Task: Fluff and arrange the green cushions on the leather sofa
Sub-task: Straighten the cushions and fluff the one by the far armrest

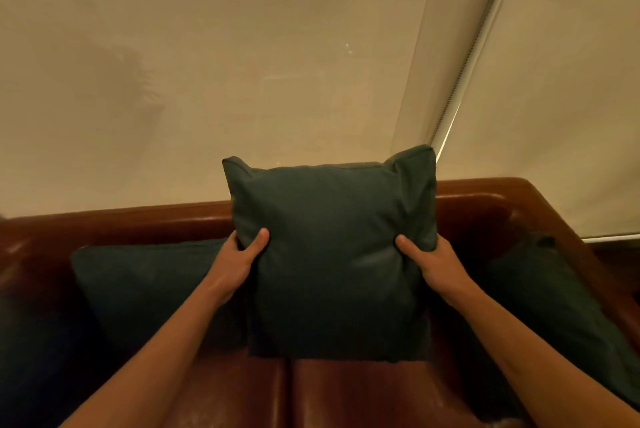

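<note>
Middle cushion (332, 254): green, upright, lower edge at the sofa (363, 393) seat, top above the backrest. Left hand (239, 258) and right hand (433, 265): each clamped on one side edge, thumb in front, fingers hidden behind. Left cushion (145, 289): leaning on the backrest. Right cushion (554, 306): slumped in the sofa corner. Status: fluffing of the middle one apparently underway; final placement pending; whether the other two are done cannot be told. Blinds (242, 81) behind.

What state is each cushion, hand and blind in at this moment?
Middle green cushion: upright, gripped at both sides.
Left green cushion: leaning against sofa back.
Right green cushion: lying by the armrest.
Left hand: gripping.
Right hand: gripping.
Roller blinds: lowered.
</note>
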Demonstrator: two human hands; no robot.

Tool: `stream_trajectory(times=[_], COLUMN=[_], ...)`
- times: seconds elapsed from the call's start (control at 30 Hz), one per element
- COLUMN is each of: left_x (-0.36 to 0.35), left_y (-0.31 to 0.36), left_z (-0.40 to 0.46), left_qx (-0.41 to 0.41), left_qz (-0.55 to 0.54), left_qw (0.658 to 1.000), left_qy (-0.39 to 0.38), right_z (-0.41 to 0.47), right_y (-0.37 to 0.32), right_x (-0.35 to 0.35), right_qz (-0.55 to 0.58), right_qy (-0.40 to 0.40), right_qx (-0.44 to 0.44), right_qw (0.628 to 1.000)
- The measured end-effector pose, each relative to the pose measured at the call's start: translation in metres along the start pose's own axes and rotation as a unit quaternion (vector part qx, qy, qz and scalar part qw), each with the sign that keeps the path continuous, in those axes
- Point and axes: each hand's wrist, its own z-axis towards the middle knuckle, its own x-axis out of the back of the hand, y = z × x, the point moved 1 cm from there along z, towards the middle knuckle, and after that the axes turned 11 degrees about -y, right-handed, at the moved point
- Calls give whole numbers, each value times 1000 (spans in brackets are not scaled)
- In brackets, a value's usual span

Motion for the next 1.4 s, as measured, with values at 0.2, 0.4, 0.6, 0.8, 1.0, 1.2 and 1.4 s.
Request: stream_trajectory(times=[0.2, 0.4, 0.6, 0.8, 1.0, 1.2, 1.4], left_x=[-23, -44, -63, -79, -99, -114, -126], left_y=[27, 40, 42, 28, 7, -12, -41], left_z=[2, 12, 18, 26, 42, 70, 96], left_qx=[-59, -82, -92, -90, -59, 101, 136], left_qz=[61, 106, 91, 99, 153, 39, -102], left_qw=[993, 982, 981, 985, 986, 991, 983], left_qy=[82, 136, 145, 109, 31, -77, -66], right_z=[-5, -12, -5, 24, 57, 76, 98], right_y=[6, 14, 6, -9, 1, 32, 66], right_x=[4, 18, 49, 81, 97, 90, 92], right_qz=[61, 112, 45, 100, 149, 121, 110], right_qy=[37, -13, -14, 25, 60, 85, 68], right_qx=[0, -20, -31, -51, -118, -123, -160], right_qw=[997, 993, 998, 993, 980, 981, 979])
